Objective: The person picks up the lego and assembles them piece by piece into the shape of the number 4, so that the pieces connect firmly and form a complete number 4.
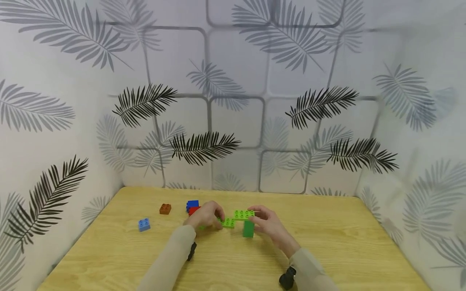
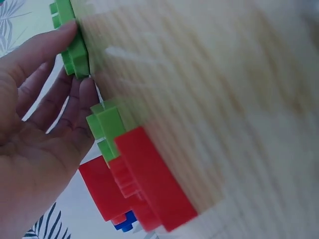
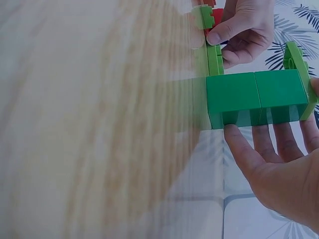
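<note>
My left hand (image 1: 206,215) pinches a flat light-green toy brick (image 1: 228,223) low at the tabletop, thumb on one side and fingers on the other. Beside it, my right hand (image 1: 272,228) holds an upright stack of two dark-green blocks (image 3: 256,94). A light-green studded plate (image 1: 243,215) lies across the top of that stack and juts out to the left, over the end of the left hand's brick in the head view. Next to the left fingertips is a small light-green brick (image 2: 108,124), close to red bricks (image 2: 154,179).
Partly behind my left hand are a blue brick (image 1: 192,205) and a red brick (image 1: 194,210). Farther left on the wooden table (image 1: 327,242) lie a brown brick (image 1: 165,209) and a light-blue brick (image 1: 144,224). A leaf-patterned wall covering (image 1: 236,121) stands behind the table.
</note>
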Tool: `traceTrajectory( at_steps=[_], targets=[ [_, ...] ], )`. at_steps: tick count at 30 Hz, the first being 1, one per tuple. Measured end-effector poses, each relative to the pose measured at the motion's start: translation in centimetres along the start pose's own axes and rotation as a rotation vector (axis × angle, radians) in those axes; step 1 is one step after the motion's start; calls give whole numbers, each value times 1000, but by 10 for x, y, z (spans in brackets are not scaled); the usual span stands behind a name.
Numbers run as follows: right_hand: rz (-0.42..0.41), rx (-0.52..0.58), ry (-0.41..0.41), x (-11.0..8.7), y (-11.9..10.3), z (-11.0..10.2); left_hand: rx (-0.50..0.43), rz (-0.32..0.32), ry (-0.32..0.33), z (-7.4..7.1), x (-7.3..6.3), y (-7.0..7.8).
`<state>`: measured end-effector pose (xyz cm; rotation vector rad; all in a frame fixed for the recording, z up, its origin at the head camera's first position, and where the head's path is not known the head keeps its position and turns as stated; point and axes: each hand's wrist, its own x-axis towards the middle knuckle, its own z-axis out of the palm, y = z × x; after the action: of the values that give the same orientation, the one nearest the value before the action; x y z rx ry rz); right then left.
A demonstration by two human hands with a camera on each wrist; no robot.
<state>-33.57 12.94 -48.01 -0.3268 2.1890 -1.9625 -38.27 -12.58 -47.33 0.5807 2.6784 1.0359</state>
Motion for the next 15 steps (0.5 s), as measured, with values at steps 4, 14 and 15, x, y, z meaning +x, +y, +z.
traceTrajectory(
  at_steps=[4,14,15],
  targets=[
    [12,6,-7,-1,1,1,2,31,24,0,-2,-3],
    [-2,-10,-26,-1,-1,1,-56,64,171,-7,-7,1],
    [-1,-12,-29,-1,-1,1,-66,63,177,-8,-8,2]
  ],
)
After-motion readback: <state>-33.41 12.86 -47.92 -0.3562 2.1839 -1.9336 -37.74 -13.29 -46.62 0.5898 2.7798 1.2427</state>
